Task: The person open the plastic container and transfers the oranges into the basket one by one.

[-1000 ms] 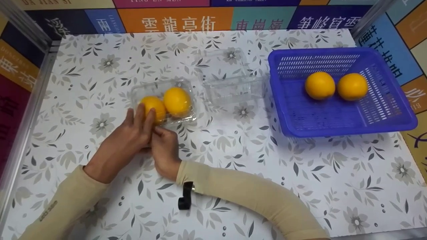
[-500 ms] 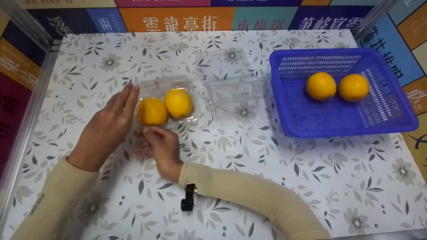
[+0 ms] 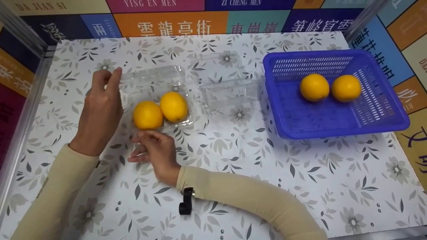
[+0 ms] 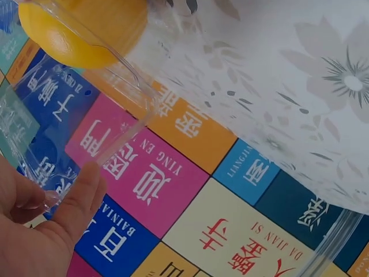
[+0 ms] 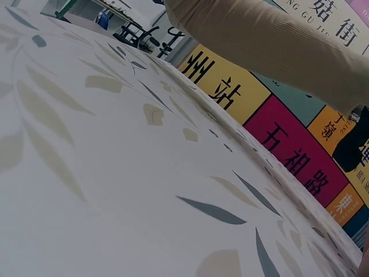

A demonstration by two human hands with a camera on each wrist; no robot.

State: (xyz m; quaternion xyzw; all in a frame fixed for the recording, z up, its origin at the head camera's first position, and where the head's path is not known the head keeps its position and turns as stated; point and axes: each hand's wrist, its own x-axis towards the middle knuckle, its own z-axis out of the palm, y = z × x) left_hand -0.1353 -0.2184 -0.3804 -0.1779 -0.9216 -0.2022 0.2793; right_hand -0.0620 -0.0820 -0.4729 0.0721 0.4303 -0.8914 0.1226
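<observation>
A clear plastic clamshell box [image 3: 190, 117] holds two oranges, one orange [image 3: 148, 115] at left and another orange [image 3: 174, 106] beside it. Its lid [image 3: 151, 77] stands raised at the back. My left hand [image 3: 101, 113] pinches the lid's left edge; in the left wrist view thumb and fingers [image 4: 75, 199] meet on the thin plastic. At the box's front left corner, my right hand [image 3: 160, 153] pinches the rim between thumb and forefinger, its other fingers spread loosely. The right wrist view shows mostly tabletop, not the grip.
A second clear plastic box [image 3: 230, 93], lid open and flat behind it, stands right of the first. Further right is a blue basket [image 3: 290, 128] with two oranges [image 3: 314, 87] in it. Printed panels [image 3: 173, 26] border the floral tabletop [image 3: 253, 173].
My left hand has moved from the front of the box to its far left and up, lifting the lid. The right hand has shifted slightly left at the front corner.
</observation>
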